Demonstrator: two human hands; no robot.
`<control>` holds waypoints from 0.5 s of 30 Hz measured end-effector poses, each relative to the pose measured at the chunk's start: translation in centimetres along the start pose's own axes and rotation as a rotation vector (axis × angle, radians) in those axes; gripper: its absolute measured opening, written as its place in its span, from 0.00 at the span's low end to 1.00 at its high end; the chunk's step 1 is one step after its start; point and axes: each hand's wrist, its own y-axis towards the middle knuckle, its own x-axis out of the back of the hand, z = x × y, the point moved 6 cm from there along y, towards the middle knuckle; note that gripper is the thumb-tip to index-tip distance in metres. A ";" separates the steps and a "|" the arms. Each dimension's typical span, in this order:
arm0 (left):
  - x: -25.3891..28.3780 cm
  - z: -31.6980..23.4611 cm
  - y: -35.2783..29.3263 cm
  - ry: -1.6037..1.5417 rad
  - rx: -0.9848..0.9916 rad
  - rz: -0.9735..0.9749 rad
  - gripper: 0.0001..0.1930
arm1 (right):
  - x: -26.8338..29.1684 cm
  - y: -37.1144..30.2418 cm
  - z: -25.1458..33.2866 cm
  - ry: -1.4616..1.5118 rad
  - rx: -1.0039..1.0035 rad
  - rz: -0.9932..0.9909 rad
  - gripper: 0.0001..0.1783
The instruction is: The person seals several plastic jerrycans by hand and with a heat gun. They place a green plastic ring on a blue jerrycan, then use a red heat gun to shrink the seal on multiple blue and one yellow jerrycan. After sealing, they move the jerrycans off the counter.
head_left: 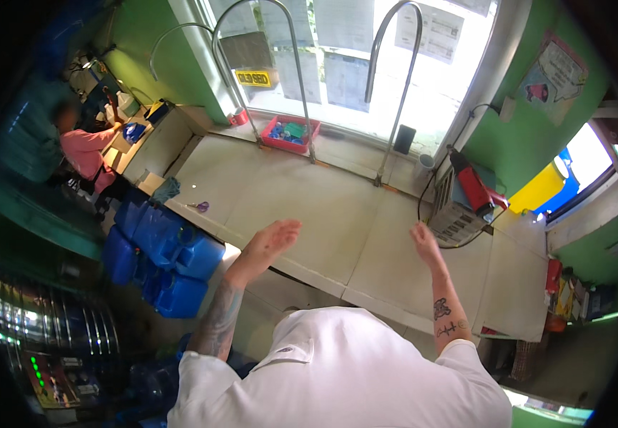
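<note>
Green walls (138, 50) enclose a bright window (352, 89) with pale paper sheets across it, seen by the head camera over a long cream-coloured tabletop (323, 214) made of joined panels. Tall curved metal pipes (399, 107) arch up along the window side of the surface. Between their feet sits a shallow red plastic tray (302, 148) of small blue, green and white pieces, and beside it a small red mug (237, 118).

The person's left hand (267, 243) hangs over the front part of the tabletop, fingers stretched forward and grasping nothing visible. Purple-handled scissors (200, 207) lie well to its left. The right hand (425, 244) has its fingers bent; whether they grip anything, I cannot tell. It is just beside a thin black cord (421, 198), and contact between them is unclear. This cord loops near a grey slotted box (453, 214), on which a red-and-black pistol-shaped power tool (472, 185) lies tilted, right of the right hand. A pale cup (424, 165) stands behind.

Blue plastic jugs (180, 289) crowd below the table's left edge. Farther left, a co-worker in a pink top (86, 148) reaches toward a cluttered bench.
</note>
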 end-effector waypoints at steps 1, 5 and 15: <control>0.3 -0.6 1.3 0.020 -0.027 -0.006 0.24 | 1.6 1.5 3.7 0.119 0.090 -0.050 0.31; 3.4 -5.4 7.3 0.337 -0.310 -0.100 0.27 | 6.0 3.5 19.1 0.244 0.441 -0.170 0.29; 26.9 -17.0 21.5 0.403 -0.865 -0.932 0.31 | 1.6 5.1 43.9 0.168 0.750 -0.387 0.29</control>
